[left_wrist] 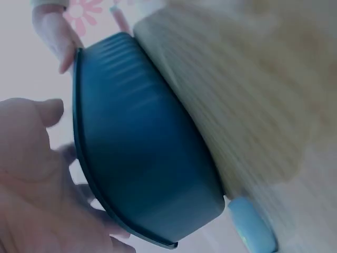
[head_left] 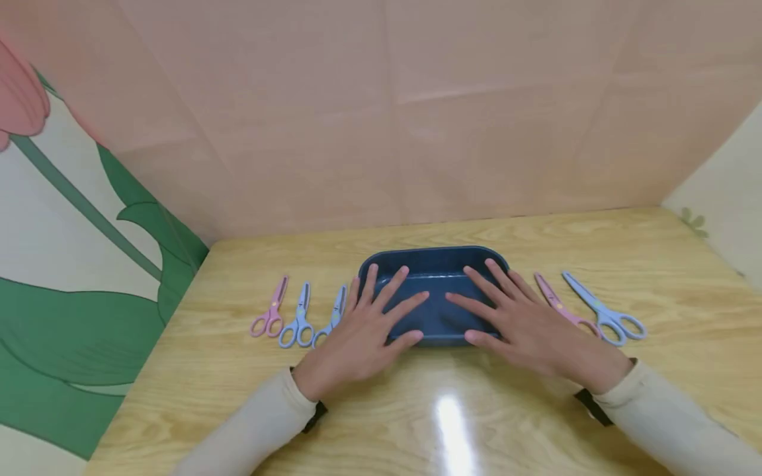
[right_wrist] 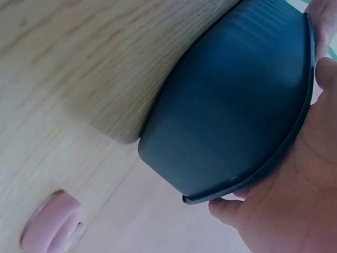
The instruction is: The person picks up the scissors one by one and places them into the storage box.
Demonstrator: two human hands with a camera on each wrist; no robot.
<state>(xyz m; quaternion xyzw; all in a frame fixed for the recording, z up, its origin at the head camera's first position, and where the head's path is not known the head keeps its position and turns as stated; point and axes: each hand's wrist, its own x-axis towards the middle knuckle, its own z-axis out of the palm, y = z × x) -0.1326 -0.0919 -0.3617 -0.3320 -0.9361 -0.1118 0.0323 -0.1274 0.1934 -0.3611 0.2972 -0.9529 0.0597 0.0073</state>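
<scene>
Two pairs of scissors flank a dark blue tray (head_left: 437, 264) on its right and three on its left, and the tray itself sits around the middle of the desk (head_left: 387, 430), closer to the back edge. On the left, a pink pair (head_left: 276, 306) lies nearest the left edge, then a blue pair (head_left: 301, 304), then a second blue pair (head_left: 338, 311) close to the tray, partly hidden by the left hand (head_left: 363, 337). On the right, a pink pair (head_left: 558, 305) slips under the line of the right hand (head_left: 530, 324), with a larger blue pair (head_left: 595, 304) beside it; all blades point toward the back edge.

Both hands are apart, fingers spread and mostly straight over the two ends of the tray, gripping nothing; whether they press its rim cannot be told.

A beige sheet (head_left: 446, 132) rises along the back edge, and a mural (head_left: 137, 317) of leaves borders the left edge. Wood shows between the tray and the back edge, between the left pink pair and the left edge, and from the larger blue pair out toward the right.
</scene>
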